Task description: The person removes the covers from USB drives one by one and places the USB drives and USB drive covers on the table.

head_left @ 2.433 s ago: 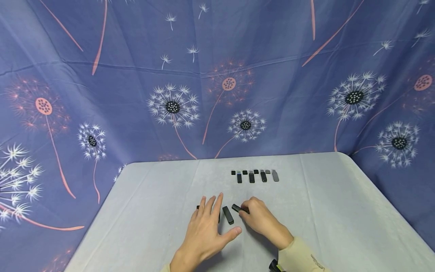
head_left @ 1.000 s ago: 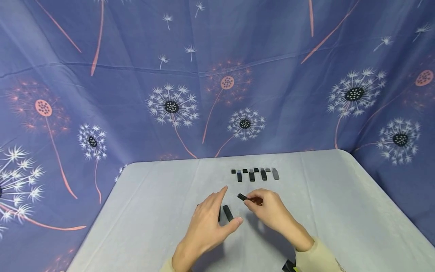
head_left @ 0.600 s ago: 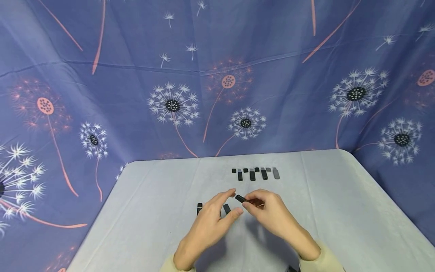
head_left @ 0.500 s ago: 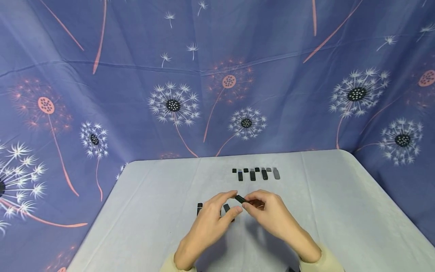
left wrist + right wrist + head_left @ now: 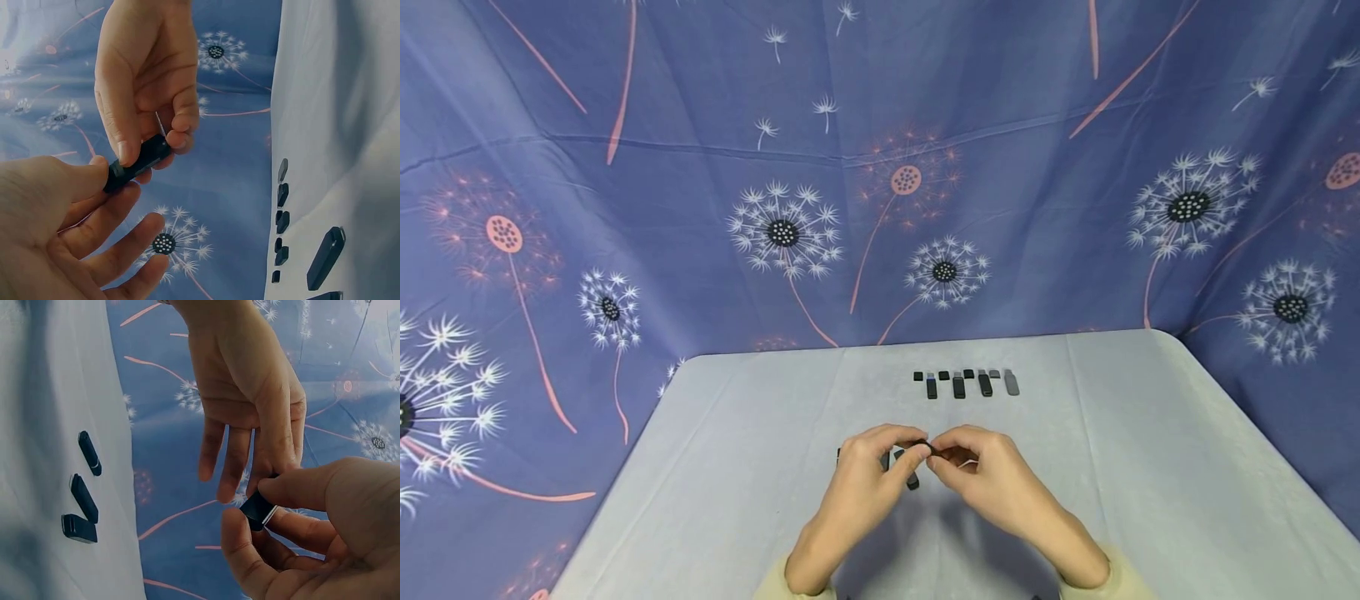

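Both hands meet over the table, holding one black USB flash drive (image 5: 140, 161) between them. My left hand (image 5: 865, 483) pinches one end between thumb and fingers, its other fingers spread loosely in the left wrist view. My right hand (image 5: 1000, 479) grips the other end with its thumb and curled fingers. In the right wrist view the same drive (image 5: 255, 511) shows as a dark block with a bright edge line. Behind the left hand lies a dark capped flash drive (image 5: 912, 481). Other dark drives there are mostly hidden by that hand in the head view.
Toward the back of the white table (image 5: 715, 467) stand several uncapped flash drives (image 5: 958, 387) in a row, small caps (image 5: 943, 376) beside their connectors. Three dark drives (image 5: 83, 497) lie on the cloth in the right wrist view. A blue dandelion-print curtain (image 5: 1037, 250) hangs behind.
My right hand picked the flash drive off the table and raised it. My left hand moved right and went from open fingers to pinching the drive's free end.
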### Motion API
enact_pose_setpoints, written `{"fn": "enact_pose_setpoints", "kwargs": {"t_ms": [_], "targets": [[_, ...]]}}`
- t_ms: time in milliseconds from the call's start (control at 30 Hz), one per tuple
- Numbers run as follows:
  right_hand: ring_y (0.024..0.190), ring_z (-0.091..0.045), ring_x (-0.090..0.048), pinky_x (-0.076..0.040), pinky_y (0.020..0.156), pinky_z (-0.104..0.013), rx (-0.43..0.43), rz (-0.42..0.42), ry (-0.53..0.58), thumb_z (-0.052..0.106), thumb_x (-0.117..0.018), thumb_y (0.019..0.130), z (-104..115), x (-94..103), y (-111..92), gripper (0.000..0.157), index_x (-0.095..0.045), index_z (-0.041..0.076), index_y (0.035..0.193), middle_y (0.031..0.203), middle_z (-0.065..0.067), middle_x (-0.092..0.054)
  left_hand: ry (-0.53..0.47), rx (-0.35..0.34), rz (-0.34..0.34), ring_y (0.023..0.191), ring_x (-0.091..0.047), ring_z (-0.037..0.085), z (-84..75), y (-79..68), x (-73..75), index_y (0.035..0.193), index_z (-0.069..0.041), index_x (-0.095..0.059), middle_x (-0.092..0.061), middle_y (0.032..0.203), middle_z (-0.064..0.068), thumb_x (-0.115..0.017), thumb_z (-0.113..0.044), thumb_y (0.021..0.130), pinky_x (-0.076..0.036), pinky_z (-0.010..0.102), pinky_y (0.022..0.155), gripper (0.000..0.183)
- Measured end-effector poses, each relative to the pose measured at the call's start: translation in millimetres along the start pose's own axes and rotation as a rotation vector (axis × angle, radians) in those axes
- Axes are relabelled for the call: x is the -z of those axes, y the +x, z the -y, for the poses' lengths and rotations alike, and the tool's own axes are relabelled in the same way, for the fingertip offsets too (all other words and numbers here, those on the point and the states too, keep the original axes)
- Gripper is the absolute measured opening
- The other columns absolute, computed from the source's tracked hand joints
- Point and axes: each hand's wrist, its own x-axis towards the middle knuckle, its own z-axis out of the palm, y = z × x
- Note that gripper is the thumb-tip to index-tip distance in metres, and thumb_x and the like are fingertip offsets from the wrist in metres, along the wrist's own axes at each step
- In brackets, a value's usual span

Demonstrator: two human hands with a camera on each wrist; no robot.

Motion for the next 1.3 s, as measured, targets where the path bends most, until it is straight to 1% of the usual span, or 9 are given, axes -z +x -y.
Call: {"fn": "enact_pose_setpoints", "kwargs": {"t_ms": [100,200,367,433,733,900,1067,1167,1300], "targets": [[0.087,-0.005,-0.069,-0.061,0.078,-0.027,-0.004,0.011,0.003,0.019,-0.075,0.096,0.5,-1.1,-0.8,0.008,-0.077,0.02,0.103,0.1,0.006,-0.074,-0.008,-0.007,-0.008,0.089,-0.069,0.003,-1.3,0.4,0.7,0.102,-0.016,-0.08,-0.076,0.095,-0.009,-0.073,-0.027,0.096,-0.06,0.033,0.08,0.014],[0.086,-0.004,-0.069,-0.06,0.077,-0.027,-0.002,0.016,-0.01,0.024,-0.075,0.096,0.8,-1.1,-1.4,0.005,-0.077,0.024,0.101,0.098,0.009,-0.073,-0.002,-0.009,-0.006,0.087,-0.068,0.002,-2.7,-0.1,1.4,0.101,-0.017,-0.08,-0.075,0.092,-0.01,-0.075,-0.025,0.095,-0.06,0.034,0.079,0.011],[0.084,-0.002,-0.068,-0.06,0.075,-0.028,0.037,0.018,-0.04,0.029,-0.074,0.097,1.5,-0.3,-2.8,0.005,-0.077,0.026,0.098,0.095,0.012,-0.072,0.011,-0.007,0.003,0.085,-0.068,0.0,-5.1,-1.5,2.4,0.1,-0.018,-0.081,-0.075,0.09,-0.011,-0.077,-0.025,0.093,-0.058,0.026,0.076,0.011],[0.084,-0.002,-0.067,-0.06,0.074,-0.027,0.061,0.018,-0.043,0.029,-0.074,0.097,1.8,-0.2,-3.7,0.005,-0.077,0.025,0.097,0.094,0.012,-0.071,0.01,-0.002,0.005,0.084,-0.068,-0.001,-6.0,-2.3,2.9,0.1,-0.019,-0.081,-0.074,0.09,-0.012,-0.077,-0.025,0.093,-0.056,0.022,0.074,0.01],[0.084,-0.001,-0.067,-0.06,0.073,-0.025,0.097,0.01,-0.054,0.032,-0.073,0.097,3.1,1.4,-5.7,0.007,-0.077,0.026,0.097,0.095,0.013,-0.071,-0.002,0.01,0.01,0.078,-0.064,-0.003,-8.7,-5.0,3.5,0.101,-0.02,-0.08,-0.073,0.09,-0.014,-0.076,-0.028,0.093,-0.054,0.021,0.07,0.012],[0.082,-0.001,-0.067,-0.06,0.071,-0.026,0.117,0.012,-0.069,0.028,-0.073,0.098,3.3,1.0,-5.7,0.005,-0.078,0.026,0.097,0.095,0.014,-0.072,-0.009,-0.004,0.013,0.078,-0.065,-0.002,-8.2,-5.3,3.3,0.102,-0.018,-0.081,-0.074,0.09,-0.011,-0.076,-0.027,0.094,-0.055,0.02,0.07,0.013],[0.079,0.001,-0.067,-0.059,0.069,-0.025,0.134,0.011,-0.104,0.025,-0.073,0.098,3.9,0.6,-5.9,0.006,-0.078,0.025,0.097,0.093,0.014,-0.074,0.001,-0.025,0.032,0.082,-0.066,0.0,-7.0,-5.3,2.3,0.104,-0.015,-0.082,-0.077,0.095,-0.005,-0.075,-0.025,0.094,-0.056,0.02,0.07,0.016],[0.079,0.001,-0.067,-0.058,0.069,-0.024,0.147,0.03,-0.114,0.026,-0.071,0.099,3.8,0.6,-5.7,0.008,-0.079,0.022,0.099,0.093,0.012,-0.076,0.016,-0.026,0.035,0.083,-0.066,0.0,-6.8,-6.2,1.9,0.105,-0.014,-0.082,-0.077,0.095,-0.005,-0.075,-0.024,0.094,-0.056,0.019,0.07,0.016],[0.079,0.002,-0.067,-0.058,0.07,-0.024,0.145,0.04,-0.123,0.023,-0.072,0.098,3.6,1.1,-5.5,0.006,-0.078,0.022,0.099,0.091,0.013,-0.076,0.04,-0.028,0.05,0.083,-0.066,0.0,-7.6,-6.8,1.7,0.106,-0.014,-0.081,-0.076,0.096,-0.004,-0.073,-0.026,0.096,-0.054,0.016,0.071,0.017]]}}
